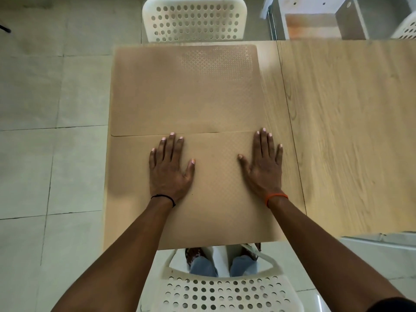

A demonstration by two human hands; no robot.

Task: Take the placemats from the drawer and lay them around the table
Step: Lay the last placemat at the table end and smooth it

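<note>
hidden: near placemat [216, 199] partly under both forearms | cut off: far chair [194, 19] at 12 o'clock, near chair [225, 291] at 6 | blurred: table [349, 131] grain at 3 o'clock

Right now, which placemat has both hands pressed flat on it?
The near placemat, by the near chair: left hand and right hand rest there; the far placemat lies untouched.

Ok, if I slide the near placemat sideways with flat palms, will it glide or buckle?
The near placemat lies thin and flat, so it is probably light and flexible. Both the left hand and right hand press it; it likely glides, though its far edge meets the far placemat and might ride up.
</note>
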